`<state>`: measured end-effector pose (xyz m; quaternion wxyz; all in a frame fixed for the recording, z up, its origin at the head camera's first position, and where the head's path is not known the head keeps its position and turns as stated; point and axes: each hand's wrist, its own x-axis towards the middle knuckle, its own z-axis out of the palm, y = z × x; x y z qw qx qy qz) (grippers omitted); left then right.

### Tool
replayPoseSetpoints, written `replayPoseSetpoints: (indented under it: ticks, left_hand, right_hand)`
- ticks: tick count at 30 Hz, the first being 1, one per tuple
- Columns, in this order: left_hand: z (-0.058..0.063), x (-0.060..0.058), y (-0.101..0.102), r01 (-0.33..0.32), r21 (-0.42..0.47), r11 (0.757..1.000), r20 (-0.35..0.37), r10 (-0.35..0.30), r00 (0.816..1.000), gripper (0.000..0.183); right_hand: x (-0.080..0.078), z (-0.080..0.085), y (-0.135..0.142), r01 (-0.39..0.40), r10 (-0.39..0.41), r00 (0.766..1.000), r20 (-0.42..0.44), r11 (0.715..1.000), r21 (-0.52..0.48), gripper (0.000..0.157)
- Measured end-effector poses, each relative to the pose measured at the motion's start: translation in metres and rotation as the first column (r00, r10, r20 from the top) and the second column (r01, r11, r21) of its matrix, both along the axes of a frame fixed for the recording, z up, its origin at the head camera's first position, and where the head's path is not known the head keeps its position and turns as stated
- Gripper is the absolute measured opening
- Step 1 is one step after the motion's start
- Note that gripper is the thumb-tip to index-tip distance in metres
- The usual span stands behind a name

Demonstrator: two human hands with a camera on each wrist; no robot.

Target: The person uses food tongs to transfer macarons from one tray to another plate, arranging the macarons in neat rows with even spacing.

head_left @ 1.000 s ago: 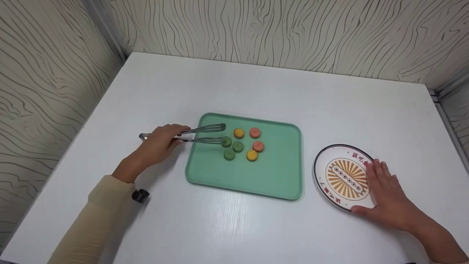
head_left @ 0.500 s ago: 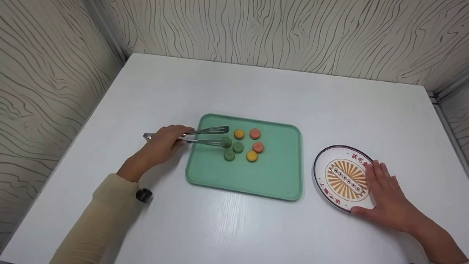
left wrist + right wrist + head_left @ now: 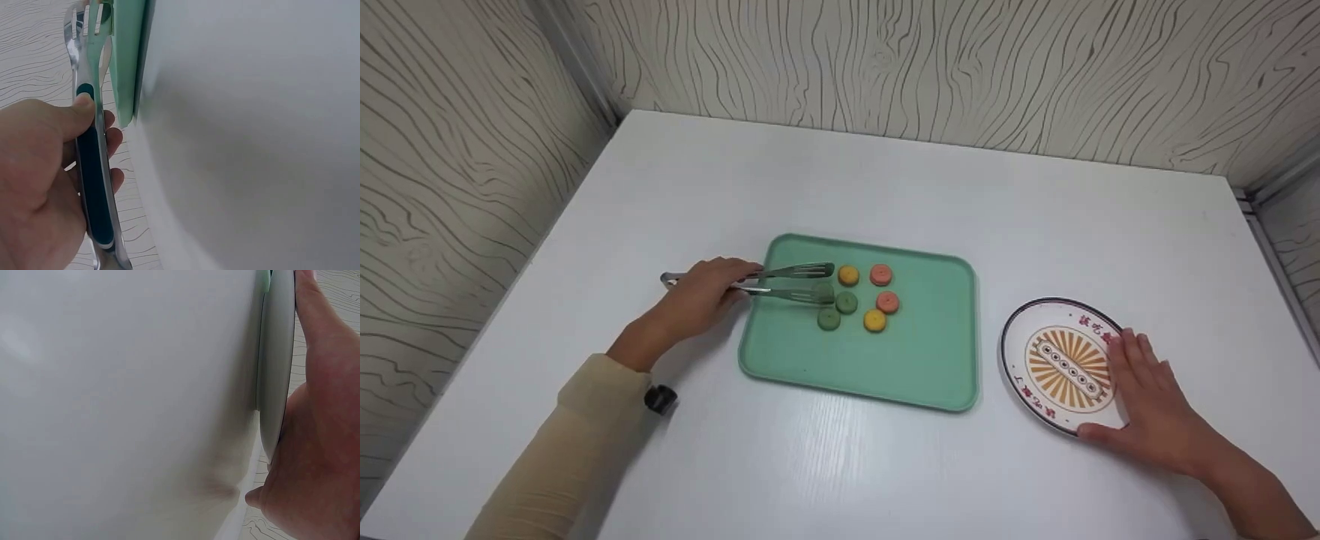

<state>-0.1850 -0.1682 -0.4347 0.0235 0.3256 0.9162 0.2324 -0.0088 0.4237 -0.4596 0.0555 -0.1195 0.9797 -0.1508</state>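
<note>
In the head view my left hand (image 3: 701,300) grips metal serving tongs (image 3: 795,295) with slotted ends. The tongs' arms stand apart over the left part of a green tray (image 3: 855,367); the nearer arm overlaps a green macaron. Beside it sit two more green macarons (image 3: 847,303). Two yellow macarons (image 3: 874,321) and two pink macarons (image 3: 888,302) lie to their right. In the left wrist view, thumb and fingers hold the tongs at their dark blue grip (image 3: 93,169). My right hand (image 3: 1159,409) rests at the right rim of a printed plate (image 3: 1016,330), fingers straight.
The tray and plate stand on a white table (image 3: 825,465), a gap of tabletop between them. Wood-grain patterned walls (image 3: 885,67) rise behind the table and at its left. A black band piece (image 3: 660,399) shows at the left wrist.
My left hand and the tongs have shifted slightly right and nearer, the tips now further over the leftmost green macaron. The right hand and plate stay in place.
</note>
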Motion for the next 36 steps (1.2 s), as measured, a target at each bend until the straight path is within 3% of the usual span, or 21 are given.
replayPoseSetpoints:
  ticks: [7, 18, 36]
  left_hand:
    - [-0.0016, -0.0003, 0.0017, -0.004, -0.003, 1.000, 0.014, 0.004, 1.000, 0.038]
    - [-0.0050, -0.0017, 0.0025, 0.036, 0.022, 0.999, -0.022, -0.035, 0.999, 0.038]
    - [-0.0040, -0.0006, 0.0048, 0.009, -0.024, 1.000, 0.008, -0.009, 1.000, 0.038]
  right_hand:
    - [0.0003, -0.0003, -0.0006, 0.005, -0.005, 1.000, 0.003, 1.000, 0.002, 0.128]
    - [0.0030, -0.0019, -0.0001, -0.005, 0.005, 1.000, -0.012, 1.000, -0.029, 0.127]
    - [0.0016, -0.0002, -0.0003, -0.011, 0.011, 1.000, -0.019, 1.000, -0.011, 0.126]
